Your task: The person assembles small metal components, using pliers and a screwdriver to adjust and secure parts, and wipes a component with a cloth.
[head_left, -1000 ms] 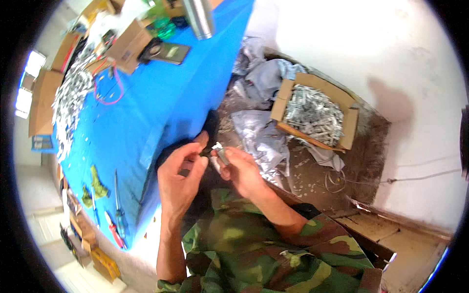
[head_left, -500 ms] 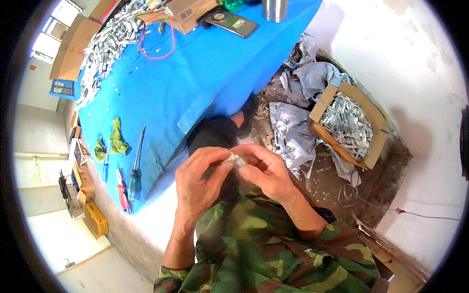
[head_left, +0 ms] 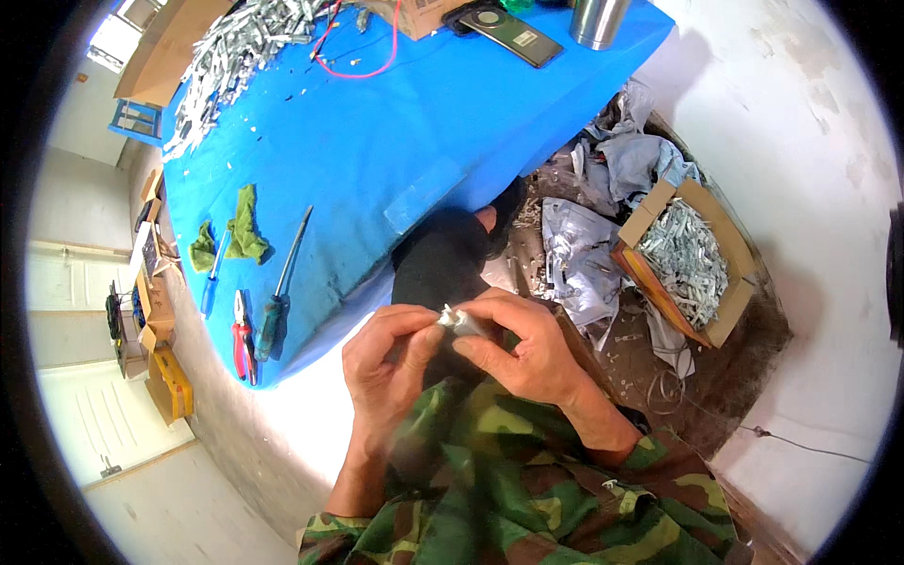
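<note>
In front of my body, both hands meet at a small silver-grey metal piece with a white end [head_left: 463,323]. My right hand [head_left: 527,350] pinches its grey body between thumb and fingers. Thumb and forefinger of my left hand [head_left: 388,360] are closed at the white end; the fingers partly hide the piece. On the blue-covered table to the left lie pliers with red handles [head_left: 243,345], a long screwdriver [head_left: 272,322], a thinner blue screwdriver [head_left: 210,290] and a green cloth [head_left: 247,229].
Similar silver pieces form a pile [head_left: 235,61] at the table's far left. A phone-like device [head_left: 511,36] and steel cup [head_left: 597,21] stand at the far edge. Right, on the floor, a cardboard box [head_left: 730,315] holds silver pieces beside grey plastic bags [head_left: 576,254].
The view has shifted, so the table and its tools sit differently in the picture. Both hands still hold the piece, and more of its grey body now shows between them.
</note>
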`<action>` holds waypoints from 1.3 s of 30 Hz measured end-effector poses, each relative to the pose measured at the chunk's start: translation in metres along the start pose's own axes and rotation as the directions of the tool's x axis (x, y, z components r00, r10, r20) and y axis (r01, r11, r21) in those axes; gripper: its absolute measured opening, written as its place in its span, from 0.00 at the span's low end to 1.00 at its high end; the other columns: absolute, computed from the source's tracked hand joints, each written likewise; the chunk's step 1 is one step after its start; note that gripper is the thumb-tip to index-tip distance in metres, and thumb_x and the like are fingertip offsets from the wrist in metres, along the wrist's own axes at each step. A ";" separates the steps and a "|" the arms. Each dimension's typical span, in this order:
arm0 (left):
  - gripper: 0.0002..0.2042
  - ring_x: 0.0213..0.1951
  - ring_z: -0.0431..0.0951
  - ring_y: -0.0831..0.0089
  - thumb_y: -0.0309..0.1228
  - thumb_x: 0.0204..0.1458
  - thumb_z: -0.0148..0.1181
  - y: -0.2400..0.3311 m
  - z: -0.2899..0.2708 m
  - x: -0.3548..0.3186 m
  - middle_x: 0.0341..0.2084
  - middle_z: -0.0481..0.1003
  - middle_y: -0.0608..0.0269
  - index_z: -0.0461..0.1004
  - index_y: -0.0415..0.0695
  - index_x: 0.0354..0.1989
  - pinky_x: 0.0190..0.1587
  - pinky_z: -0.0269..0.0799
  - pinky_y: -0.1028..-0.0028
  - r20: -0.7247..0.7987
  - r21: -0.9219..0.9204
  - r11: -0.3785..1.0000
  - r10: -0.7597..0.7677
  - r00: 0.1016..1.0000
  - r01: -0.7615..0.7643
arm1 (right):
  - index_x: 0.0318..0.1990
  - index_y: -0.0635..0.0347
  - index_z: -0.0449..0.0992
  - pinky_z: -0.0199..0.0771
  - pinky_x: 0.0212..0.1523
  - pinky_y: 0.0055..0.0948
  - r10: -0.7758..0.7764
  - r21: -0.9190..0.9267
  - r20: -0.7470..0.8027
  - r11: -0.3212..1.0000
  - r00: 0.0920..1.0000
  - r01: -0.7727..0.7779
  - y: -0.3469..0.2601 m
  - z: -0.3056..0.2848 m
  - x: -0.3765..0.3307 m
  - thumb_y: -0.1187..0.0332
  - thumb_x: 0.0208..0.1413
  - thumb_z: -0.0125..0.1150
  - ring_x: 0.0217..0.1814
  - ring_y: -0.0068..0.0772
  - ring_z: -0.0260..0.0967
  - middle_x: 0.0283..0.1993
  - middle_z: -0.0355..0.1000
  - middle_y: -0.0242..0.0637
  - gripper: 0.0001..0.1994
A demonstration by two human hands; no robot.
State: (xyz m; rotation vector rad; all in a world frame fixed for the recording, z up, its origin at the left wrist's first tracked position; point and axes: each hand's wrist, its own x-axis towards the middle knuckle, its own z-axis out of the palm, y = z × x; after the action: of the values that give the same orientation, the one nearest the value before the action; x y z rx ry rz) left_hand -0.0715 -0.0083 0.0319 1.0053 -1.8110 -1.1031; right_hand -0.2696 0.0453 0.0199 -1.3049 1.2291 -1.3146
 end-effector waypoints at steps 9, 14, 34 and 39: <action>0.07 0.35 0.78 0.79 0.24 0.63 0.69 -0.004 -0.006 -0.015 0.38 0.79 0.58 0.79 0.33 0.42 0.36 0.75 0.79 -0.004 -0.104 0.987 -0.125 0.992 0.124 | 0.52 0.63 0.79 0.80 0.42 0.37 -0.138 -0.104 -0.040 0.986 0.990 0.133 0.018 0.023 0.004 0.76 0.58 0.70 0.43 0.50 0.81 0.46 0.80 0.47 0.14; 0.06 0.35 0.80 0.74 0.23 0.59 0.70 -0.002 -0.014 -0.013 0.36 0.81 0.57 0.80 0.34 0.39 0.37 0.75 0.76 0.005 -0.019 0.997 -0.080 0.997 0.081 | 0.56 0.62 0.77 0.81 0.44 0.39 -0.021 -0.098 0.081 0.995 0.996 0.029 0.010 0.023 0.002 0.75 0.60 0.68 0.45 0.53 0.81 0.47 0.81 0.48 0.16; 0.10 0.35 0.81 0.78 0.20 0.55 0.66 -0.018 -0.057 -0.023 0.39 0.83 0.62 0.82 0.37 0.46 0.40 0.77 0.76 -0.286 0.097 0.962 -0.218 0.933 0.254 | 0.51 0.61 0.82 0.81 0.42 0.37 -0.289 -0.210 0.007 0.936 0.957 0.284 0.021 0.032 0.010 0.80 0.49 0.76 0.43 0.46 0.80 0.45 0.79 0.43 0.20; 0.09 0.35 0.83 0.76 0.24 0.56 0.67 -0.026 -0.077 -0.034 0.37 0.84 0.61 0.83 0.40 0.45 0.41 0.79 0.74 -0.387 0.225 0.927 -0.198 0.901 0.300 | 0.50 0.60 0.82 0.81 0.39 0.36 -0.288 -0.244 0.003 0.929 0.958 0.280 0.021 0.037 0.010 0.79 0.46 0.78 0.40 0.44 0.80 0.44 0.78 0.41 0.21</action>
State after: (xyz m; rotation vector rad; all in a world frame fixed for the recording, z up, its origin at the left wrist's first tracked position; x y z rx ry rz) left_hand 0.0165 -0.0097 0.0260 1.5391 -1.5906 -0.7522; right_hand -0.2346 0.0303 -0.0016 -1.6935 1.2896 -1.4232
